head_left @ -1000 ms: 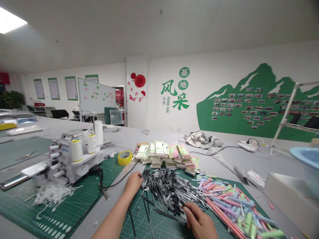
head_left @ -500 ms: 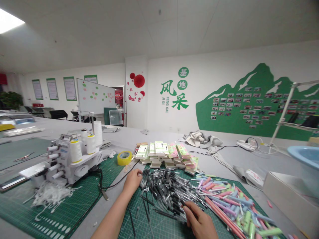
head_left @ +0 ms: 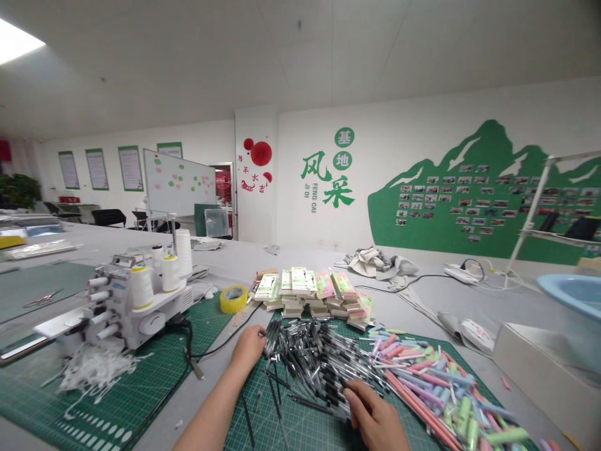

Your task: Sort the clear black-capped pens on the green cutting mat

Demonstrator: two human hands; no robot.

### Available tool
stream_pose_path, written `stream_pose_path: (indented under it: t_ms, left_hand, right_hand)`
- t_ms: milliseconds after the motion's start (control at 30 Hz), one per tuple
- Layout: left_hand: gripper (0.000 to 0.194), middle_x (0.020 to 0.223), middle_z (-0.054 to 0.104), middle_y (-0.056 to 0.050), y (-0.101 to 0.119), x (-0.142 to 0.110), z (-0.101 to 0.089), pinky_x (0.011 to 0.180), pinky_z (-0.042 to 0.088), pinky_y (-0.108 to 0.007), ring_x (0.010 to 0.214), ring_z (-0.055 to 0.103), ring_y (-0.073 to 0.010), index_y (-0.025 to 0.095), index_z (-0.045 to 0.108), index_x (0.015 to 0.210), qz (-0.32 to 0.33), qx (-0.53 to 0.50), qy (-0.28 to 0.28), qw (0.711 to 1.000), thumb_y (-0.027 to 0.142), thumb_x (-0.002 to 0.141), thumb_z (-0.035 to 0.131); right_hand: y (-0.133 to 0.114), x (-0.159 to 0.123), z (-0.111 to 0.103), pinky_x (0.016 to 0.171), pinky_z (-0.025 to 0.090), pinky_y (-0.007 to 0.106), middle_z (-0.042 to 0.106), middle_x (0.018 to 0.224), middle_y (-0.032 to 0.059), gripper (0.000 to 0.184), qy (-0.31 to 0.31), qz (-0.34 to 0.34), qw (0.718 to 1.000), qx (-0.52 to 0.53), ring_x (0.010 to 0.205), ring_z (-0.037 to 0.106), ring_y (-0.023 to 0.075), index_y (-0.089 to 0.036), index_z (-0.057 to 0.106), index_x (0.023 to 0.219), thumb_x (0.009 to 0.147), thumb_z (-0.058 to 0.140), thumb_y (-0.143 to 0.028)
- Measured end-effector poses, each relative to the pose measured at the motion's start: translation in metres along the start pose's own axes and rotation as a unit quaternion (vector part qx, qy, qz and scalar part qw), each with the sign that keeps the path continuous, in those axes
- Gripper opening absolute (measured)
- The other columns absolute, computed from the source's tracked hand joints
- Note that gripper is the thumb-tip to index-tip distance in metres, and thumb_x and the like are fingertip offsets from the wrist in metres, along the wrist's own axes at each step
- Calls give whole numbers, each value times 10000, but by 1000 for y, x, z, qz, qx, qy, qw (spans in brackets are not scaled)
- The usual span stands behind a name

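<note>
A heap of black and clear pens [head_left: 323, 351] lies on the green cutting mat [head_left: 291, 432] in front of me. At its left edge, my left hand [head_left: 248, 347] is closed with fingers curled in; what they hold, if anything, is hidden. At the heap's near right side, my right hand [head_left: 375, 416] is closed, thumb and forefinger pinched on the end of a black pen [head_left: 344, 383]. Several loose pens lie on the mat between my hands. To the right spreads a pile of pastel-coloured tube-like pieces [head_left: 436, 376], pink, green, blue and purple.
Small printed boxes [head_left: 305, 282] are stacked behind the pens, with yellow tape [head_left: 233, 299] beside them. A white overlock sewing machine [head_left: 145, 307] with thread cones stands left, its cable crossing the table. At right are a white box [head_left: 539, 369] and a blue basin [head_left: 573, 300].
My left hand has shifted slightly left and down at the edge of the heap. The right hand stays almost in place.
</note>
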State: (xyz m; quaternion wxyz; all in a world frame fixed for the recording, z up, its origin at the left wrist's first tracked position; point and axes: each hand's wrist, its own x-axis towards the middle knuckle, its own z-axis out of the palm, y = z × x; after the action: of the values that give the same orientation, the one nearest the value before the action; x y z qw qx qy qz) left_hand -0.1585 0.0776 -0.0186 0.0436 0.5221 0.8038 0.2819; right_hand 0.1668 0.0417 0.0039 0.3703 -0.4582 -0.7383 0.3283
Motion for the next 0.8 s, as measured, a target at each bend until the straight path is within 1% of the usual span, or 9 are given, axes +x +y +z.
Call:
stream_pose_path:
  t_ms: [233,433,633,800]
  left_hand:
    - [240,884,674,-68,-2,2,1,749,382,-245,902,587,-201,152,679,905,5,-10,-1,1000,144,725,519]
    - [276,854,681,-60,-2,2,1,721,388,-239,863,601,-195,156,680,944,8,-21,-5,1000,154,705,542]
    - [303,886,691,-75,-3,3,2,727,396,-245,858,608,-200,145,673,985,1,-25,-5,1000,165,720,527]
    - [276,947,691,-72,-5,3,4,775,390,-239,911,599,-194,154,695,928,5,-22,-5,1000,136,742,493]
  right_hand:
    - [-1,1,0,528,414,222,585,476,-24,381,8,2,1000,5,506,569,167,-211,660,829,797,458,-533]
    - [-3,1,0,554,427,226,583,479,-28,376,8,-3,1000,-3,513,574,167,-219,654,815,803,444,-531]
    - [-2,1,0,552,432,230,588,478,-23,410,7,4,1000,-2,508,575,170,-216,664,830,789,444,-560]
    - [1,2,0,563,431,227,598,489,-22,399,9,3,1000,-1,516,581,168,-206,666,847,795,456,-542]
